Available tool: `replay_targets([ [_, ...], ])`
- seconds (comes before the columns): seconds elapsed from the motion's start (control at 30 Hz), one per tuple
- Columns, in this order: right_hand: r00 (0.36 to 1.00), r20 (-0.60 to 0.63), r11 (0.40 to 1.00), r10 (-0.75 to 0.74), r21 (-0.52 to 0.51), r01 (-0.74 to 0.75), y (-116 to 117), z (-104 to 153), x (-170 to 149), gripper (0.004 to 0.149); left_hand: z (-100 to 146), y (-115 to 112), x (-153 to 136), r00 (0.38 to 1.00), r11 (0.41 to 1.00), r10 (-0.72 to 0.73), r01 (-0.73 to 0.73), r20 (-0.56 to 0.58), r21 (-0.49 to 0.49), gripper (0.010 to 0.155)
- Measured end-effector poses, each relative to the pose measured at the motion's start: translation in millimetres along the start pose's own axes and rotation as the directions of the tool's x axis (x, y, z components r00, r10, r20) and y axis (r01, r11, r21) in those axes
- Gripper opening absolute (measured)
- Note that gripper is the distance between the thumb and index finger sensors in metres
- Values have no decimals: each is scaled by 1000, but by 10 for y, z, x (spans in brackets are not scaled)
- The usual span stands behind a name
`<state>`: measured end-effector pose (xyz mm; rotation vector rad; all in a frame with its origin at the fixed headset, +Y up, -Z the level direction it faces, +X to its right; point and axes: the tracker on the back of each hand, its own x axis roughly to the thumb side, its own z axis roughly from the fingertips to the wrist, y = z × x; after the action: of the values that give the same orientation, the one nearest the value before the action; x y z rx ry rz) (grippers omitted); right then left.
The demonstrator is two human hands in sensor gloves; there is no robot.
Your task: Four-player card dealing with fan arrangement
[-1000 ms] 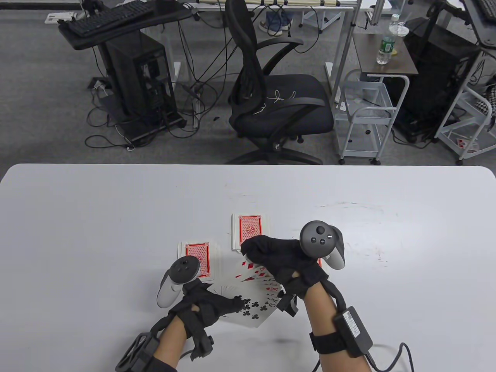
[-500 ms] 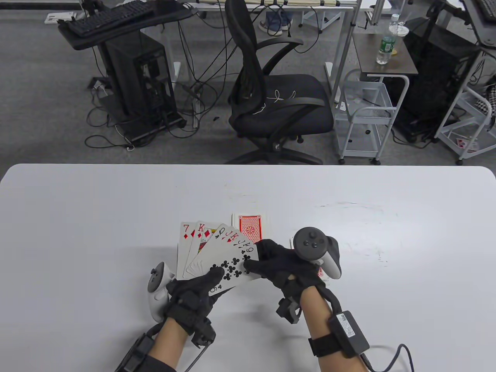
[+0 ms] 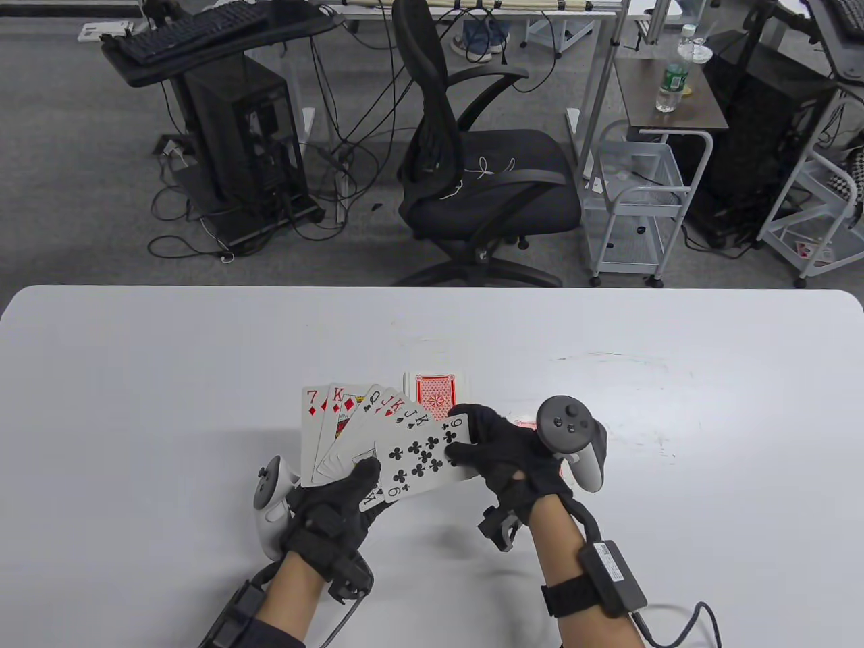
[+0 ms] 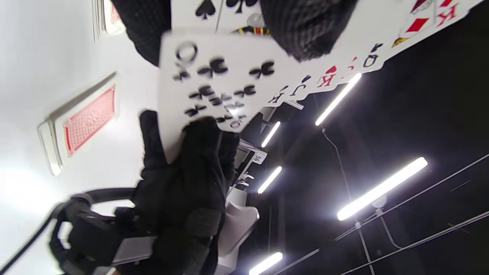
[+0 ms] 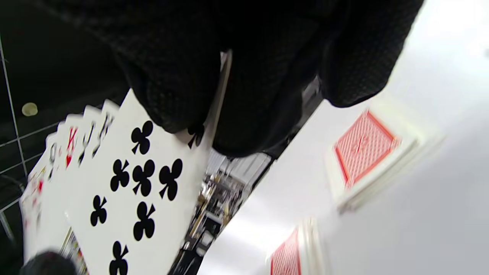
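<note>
Card fan (image 3: 378,439) hides left pile; far pile (image 3: 435,395) behind it.

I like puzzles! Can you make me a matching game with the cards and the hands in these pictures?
Things:
1. nine of clubs
2. seven of diamonds
3. red-backed pile
4. left hand

Places:
A. lying face down on the table
B. far left of the fan
C. gripping the fan's bottom
D. front of the fan, pinched by the right hand

Pairs: 1-D, 2-B, 3-A, 4-C
</note>
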<state>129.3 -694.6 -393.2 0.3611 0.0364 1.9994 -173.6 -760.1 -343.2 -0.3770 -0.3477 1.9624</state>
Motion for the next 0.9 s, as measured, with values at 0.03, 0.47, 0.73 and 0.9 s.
replay_targets([
  [0.03,1000,11,999,0,-47,1,-70,13,7,61,-3,9,1,1000,1000,-20,20,-15,-4,53],
  [0.47,931,365,974,-10,-209,92,-464,162,510,46,-117,-236,-137,888,887,-423,366,-182,-281,52],
  [0.73,919,394,969,-9,-223,105,-516,183,570,46,-140,-305,-167,810,807,-551,458,-199,-371,52],
  [0.9,924,368,989,108,-134,-62,-365,139,591,52,-135,-280,-135,836,838,-511,432,-199,-333,53],
])
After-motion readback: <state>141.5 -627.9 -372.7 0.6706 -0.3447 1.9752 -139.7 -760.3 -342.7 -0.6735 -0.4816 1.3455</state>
